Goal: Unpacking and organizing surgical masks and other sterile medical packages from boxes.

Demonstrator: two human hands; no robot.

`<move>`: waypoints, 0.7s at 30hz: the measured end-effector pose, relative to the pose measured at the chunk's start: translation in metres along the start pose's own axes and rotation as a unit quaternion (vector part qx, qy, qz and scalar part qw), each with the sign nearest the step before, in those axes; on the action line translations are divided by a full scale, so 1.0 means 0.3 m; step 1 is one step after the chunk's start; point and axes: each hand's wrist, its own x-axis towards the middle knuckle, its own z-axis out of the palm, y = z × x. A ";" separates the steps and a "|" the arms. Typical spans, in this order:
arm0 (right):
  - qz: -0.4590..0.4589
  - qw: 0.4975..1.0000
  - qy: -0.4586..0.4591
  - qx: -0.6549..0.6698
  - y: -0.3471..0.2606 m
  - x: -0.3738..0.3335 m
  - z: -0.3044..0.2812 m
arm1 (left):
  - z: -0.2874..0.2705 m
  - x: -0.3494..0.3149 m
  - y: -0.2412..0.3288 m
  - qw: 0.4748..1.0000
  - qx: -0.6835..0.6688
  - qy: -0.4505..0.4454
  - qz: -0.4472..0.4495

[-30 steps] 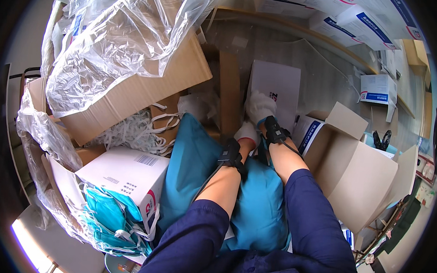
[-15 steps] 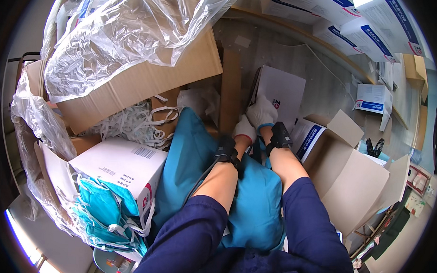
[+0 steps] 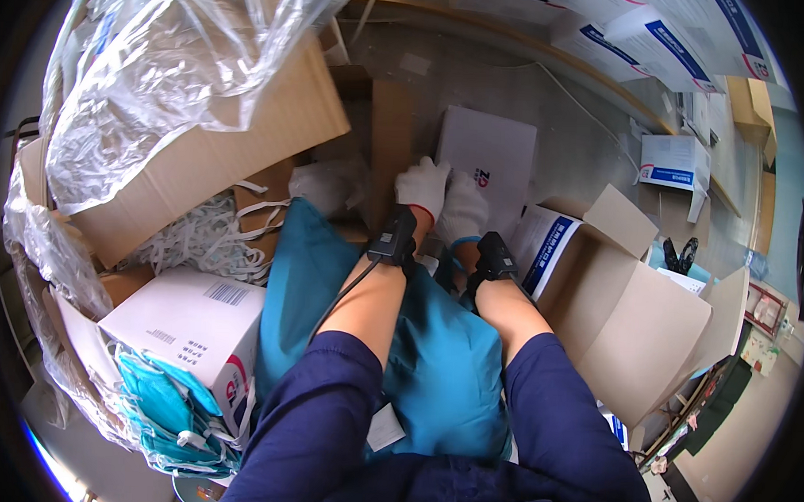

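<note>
Your gloved hands meet at the flat white cardboard box (image 3: 487, 157).
Your left hand (image 3: 421, 186) and right hand (image 3: 464, 207), fingers spread, press on its near edge; it lies just beyond the teal cloth (image 3: 434, 358).

A single head-worn fisheye looks steeply down at close range, forearms entering from the lower edge, gloved left hand (image 3: 422, 186) and right hand (image 3: 462, 209) near centre, edges bending.
</note>
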 end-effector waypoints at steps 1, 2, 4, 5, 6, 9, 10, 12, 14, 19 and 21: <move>0.010 1.000 0.003 -0.007 0.023 0.011 0.001 | -0.006 0.026 0.032 0.997 0.068 -0.010 0.021; 0.019 1.000 -0.005 -0.021 0.043 0.028 0.005 | -0.012 0.047 0.070 0.998 0.062 -0.012 0.030; 0.032 0.999 -0.014 -0.032 0.075 0.039 0.049 | -0.020 0.087 0.114 0.993 0.077 -0.085 -0.024; 0.003 0.999 0.028 -0.026 0.089 0.032 0.071 | -0.031 0.106 0.125 0.993 0.077 -0.086 -0.019; -0.024 0.997 0.071 -0.022 0.109 0.026 0.087 | -0.043 0.125 0.133 0.984 0.069 -0.164 -0.019; 0.034 0.997 -0.052 -0.036 0.004 -0.005 0.021 | -0.028 0.125 0.009 0.972 0.004 -0.230 -0.052; 0.038 0.997 -0.049 -0.037 0.015 -0.007 0.016 | -0.020 0.127 -0.013 0.974 -0.062 -0.213 -0.056; 0.000 0.999 0.018 -0.034 0.009 -0.012 0.043 | 0.026 0.131 -0.087 0.975 -0.100 -0.192 -0.041; 0.010 0.999 0.009 -0.037 0.028 0.019 0.057 | 0.042 0.136 -0.090 0.963 -0.107 -0.244 0.050; 0.020 0.999 -0.019 -0.028 0.040 0.017 0.029 | -0.014 0.065 -0.040 0.971 -0.145 -0.188 -0.018; 0.040 0.998 -0.027 -0.046 0.022 0.011 0.013 | -0.063 0.053 -0.030 0.969 -0.185 -0.150 -0.061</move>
